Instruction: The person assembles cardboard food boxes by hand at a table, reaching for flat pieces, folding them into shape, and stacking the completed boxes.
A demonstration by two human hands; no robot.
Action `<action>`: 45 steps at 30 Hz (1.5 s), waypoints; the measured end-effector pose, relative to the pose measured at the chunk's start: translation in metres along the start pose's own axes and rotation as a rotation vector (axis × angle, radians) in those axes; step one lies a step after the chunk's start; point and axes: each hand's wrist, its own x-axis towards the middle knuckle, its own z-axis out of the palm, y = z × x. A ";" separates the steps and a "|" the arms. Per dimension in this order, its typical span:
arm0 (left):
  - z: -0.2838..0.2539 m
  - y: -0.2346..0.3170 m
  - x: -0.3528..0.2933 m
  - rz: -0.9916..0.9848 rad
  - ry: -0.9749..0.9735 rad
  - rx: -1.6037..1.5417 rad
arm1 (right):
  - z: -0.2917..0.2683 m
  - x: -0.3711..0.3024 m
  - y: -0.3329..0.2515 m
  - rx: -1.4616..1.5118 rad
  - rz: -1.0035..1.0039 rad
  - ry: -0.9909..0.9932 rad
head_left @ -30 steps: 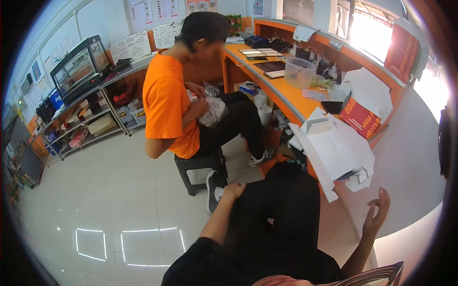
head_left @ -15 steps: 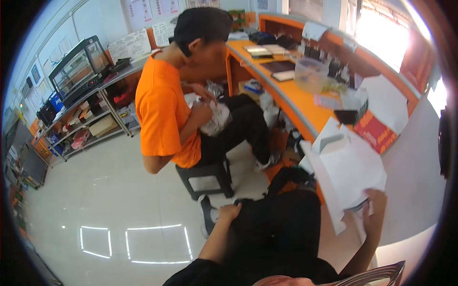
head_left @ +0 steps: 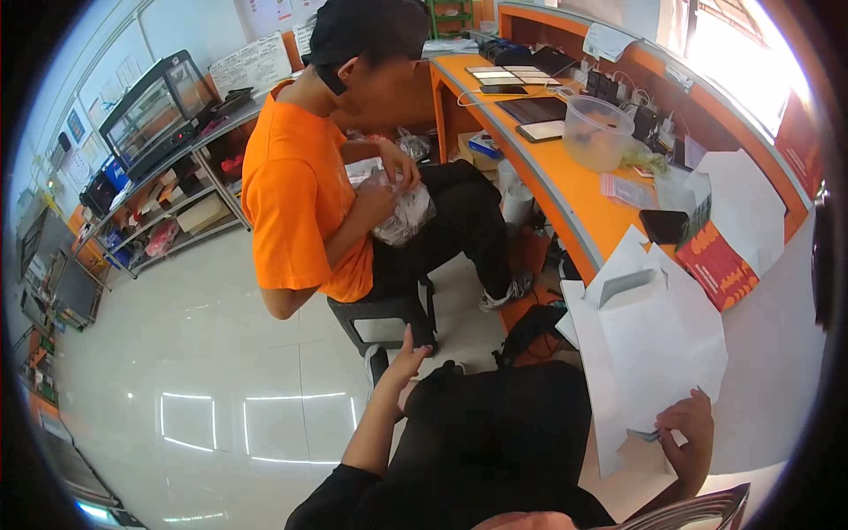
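Observation:
My left hand (head_left: 408,360) is raised in the air above my thigh, thumb and fingers apart, holding nothing. My right hand (head_left: 689,431) pinches the lower right edge of a white unfolded cardboard box (head_left: 658,344). Its flaps stick up, and the far part rests by the end of the orange counter (head_left: 552,199). A small dark piece shows at the pinched edge; I cannot make out what it is. Beyond the cardboard lies a red printed box (head_left: 717,265) with a white flap, and beside it a black phone (head_left: 662,226).
A person in an orange shirt (head_left: 291,194) sits on a black stool (head_left: 389,322) ahead, handling a clear plastic bag (head_left: 408,216). On the counter are a clear tub (head_left: 596,132), tablets and chargers. A glass display case (head_left: 159,110) tops a metal shelf at the far left.
My left hand has risen off my leg and its fingers have spread. My right hand has shifted slightly along the cardboard's edge. The seated person's hands have moved on the plastic bag.

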 end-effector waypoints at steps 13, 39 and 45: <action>-0.007 0.053 -0.039 0.224 -0.252 -0.513 | -0.015 0.023 -0.006 -0.013 0.106 -0.070; -0.017 0.063 -0.080 0.413 -0.483 -0.286 | -0.010 0.029 -0.002 -0.080 0.065 -0.046; 0.005 0.072 -0.088 0.442 -0.631 -0.267 | -0.015 0.023 0.027 0.017 -0.003 0.672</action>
